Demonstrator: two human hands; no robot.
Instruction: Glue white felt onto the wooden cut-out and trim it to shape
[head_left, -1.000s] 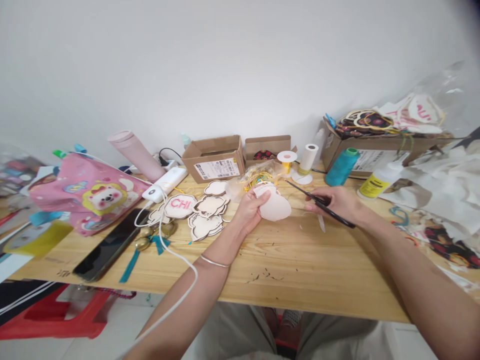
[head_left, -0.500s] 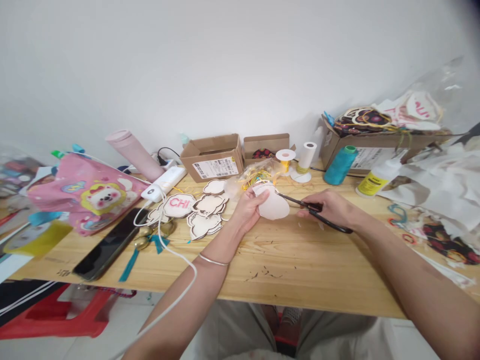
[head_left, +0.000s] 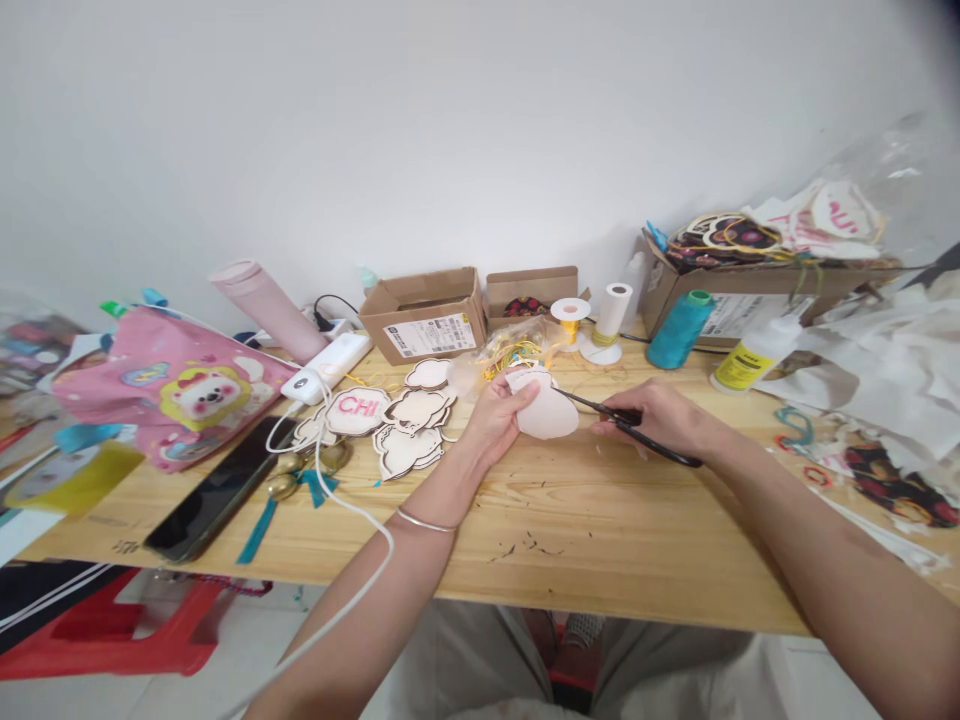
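Note:
A rounded white piece (head_left: 550, 412), paper or fabric, is pinched between the thumb and fingers of my left hand (head_left: 501, 415) above the table. My right hand (head_left: 660, 415) grips black-handled scissors (head_left: 634, 430), their blades pointing left and reaching the upper right edge of the white piece. How far the blades are parted is too small to tell. Left of my left hand lie several pale cloud-shaped cut-outs (head_left: 412, 447), near a white patch with pink "CHI" lettering (head_left: 358, 407).
Along the wall stand a cardboard box (head_left: 427, 320), thread spools (head_left: 611, 320), a teal thread cone (head_left: 680, 330), a glue bottle (head_left: 756, 355) and a filled box (head_left: 780, 295). A phone (head_left: 217, 490), white power bank (head_left: 328, 367) and pink bag (head_left: 169, 385) lie left. A cable crosses my left forearm.
Almost nothing differs. The scissors and my right hand have shifted very slightly; both hands keep their hold.

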